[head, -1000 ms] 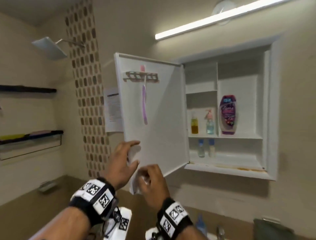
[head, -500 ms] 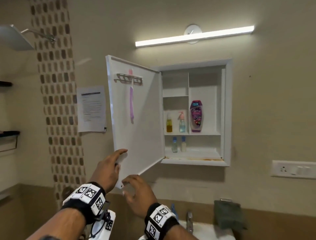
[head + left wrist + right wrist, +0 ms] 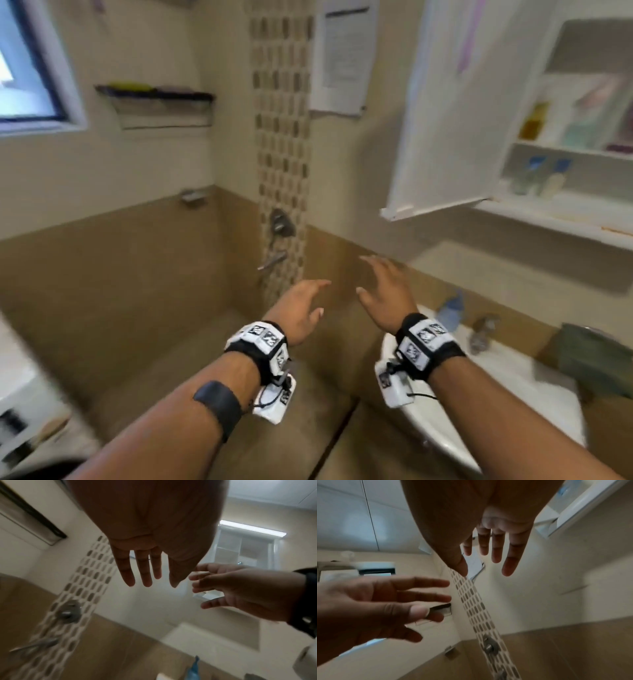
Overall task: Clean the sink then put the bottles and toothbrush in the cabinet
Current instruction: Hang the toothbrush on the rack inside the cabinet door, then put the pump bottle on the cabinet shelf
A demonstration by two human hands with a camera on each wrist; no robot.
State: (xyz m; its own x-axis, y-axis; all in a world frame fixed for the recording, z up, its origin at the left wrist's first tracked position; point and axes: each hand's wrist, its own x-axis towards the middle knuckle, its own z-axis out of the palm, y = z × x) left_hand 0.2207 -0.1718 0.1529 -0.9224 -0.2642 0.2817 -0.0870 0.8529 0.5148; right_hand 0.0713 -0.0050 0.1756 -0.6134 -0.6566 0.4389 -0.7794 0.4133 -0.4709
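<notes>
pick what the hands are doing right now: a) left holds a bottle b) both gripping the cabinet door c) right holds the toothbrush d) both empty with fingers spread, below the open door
d: the left hand and right hand hold nothing, fingers spread, below the open cabinet door and clear of it.

Head view, blurred: cabinet point(image 3: 565, 219) hung with its door point(image 3: 455, 113) swung wide. Toothbrush point(image 3: 467, 44) hung on the door's inner face. Inside the cabinet, a yellow bottle point(image 3: 531, 123) stood on the middle shelf and two small blue-capped bottles point(image 3: 539, 176) below it. Left hand point(image 3: 301, 311) and right hand point(image 3: 385, 294) hovered below the door, fingers spread, empty. Sink point(image 3: 496, 387) sat below the cabinet, a blue bottle point(image 3: 450, 310) on its rim.
</notes>
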